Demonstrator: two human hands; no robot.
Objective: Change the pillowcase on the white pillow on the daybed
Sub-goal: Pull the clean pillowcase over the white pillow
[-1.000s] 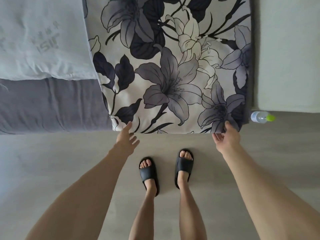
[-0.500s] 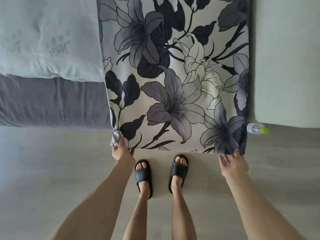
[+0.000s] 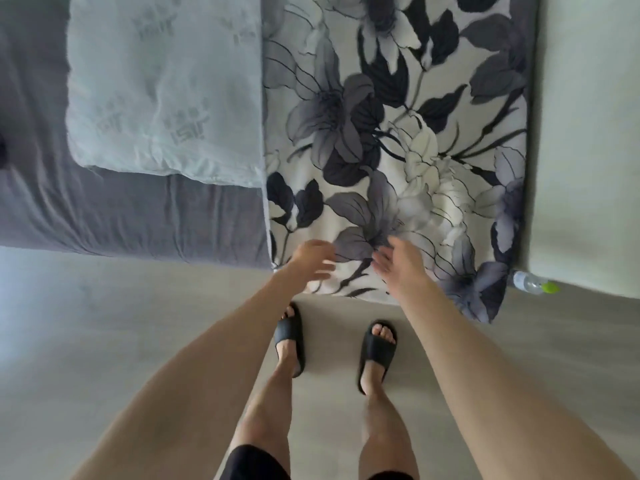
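A floral pillowcase [image 3: 398, 140], white with grey and black lilies, lies spread flat on the daybed and hangs over its front edge. The white pillow [image 3: 162, 88], bare with faint grey print, lies to its left on the grey daybed cover [image 3: 121, 216]. My left hand [image 3: 311, 259] hovers over the pillowcase's near left part, blurred, fingers loosely spread, holding nothing. My right hand [image 3: 398, 268] is beside it near the front edge, fingers straight, also holding nothing.
A clear plastic bottle with a green cap [image 3: 531, 283] lies on the floor at the right, against a pale green surface [image 3: 588, 150]. Grey floor [image 3: 104, 341] stretches in front of the daybed. My feet in black slides [image 3: 375, 351] stand just before the edge.
Both hands have left the pillowcase's lower corners and moved inward toward its middle. The left hand has let go of the left corner. The view has shifted left.
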